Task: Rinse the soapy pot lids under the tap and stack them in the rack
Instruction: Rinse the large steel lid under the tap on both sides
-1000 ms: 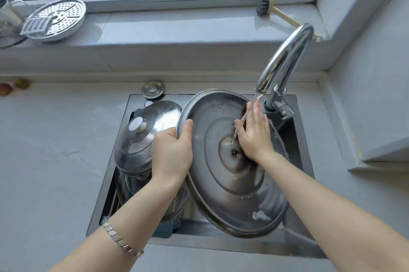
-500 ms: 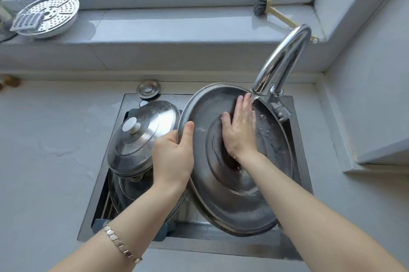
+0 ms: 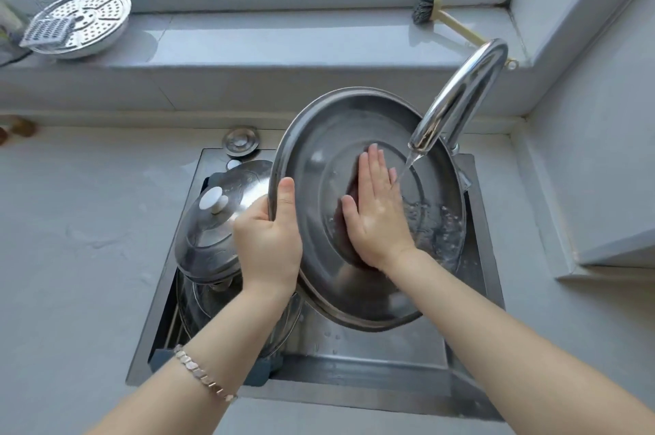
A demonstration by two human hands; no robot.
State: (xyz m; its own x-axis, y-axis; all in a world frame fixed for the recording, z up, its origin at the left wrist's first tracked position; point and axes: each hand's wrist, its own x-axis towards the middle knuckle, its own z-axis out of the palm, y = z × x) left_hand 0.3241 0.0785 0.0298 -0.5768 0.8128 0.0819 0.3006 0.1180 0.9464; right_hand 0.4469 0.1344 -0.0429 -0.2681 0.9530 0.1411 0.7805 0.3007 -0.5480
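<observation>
One lid (image 3: pixel 319 154): left hand (image 3: pixel 269 243) gripping rim, right hand (image 3: pixel 375 218) flat inside.

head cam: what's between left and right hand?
Only the wet inside of the big lid: left hand grips its rim, right hand lies flat on it. Head view.
</observation>
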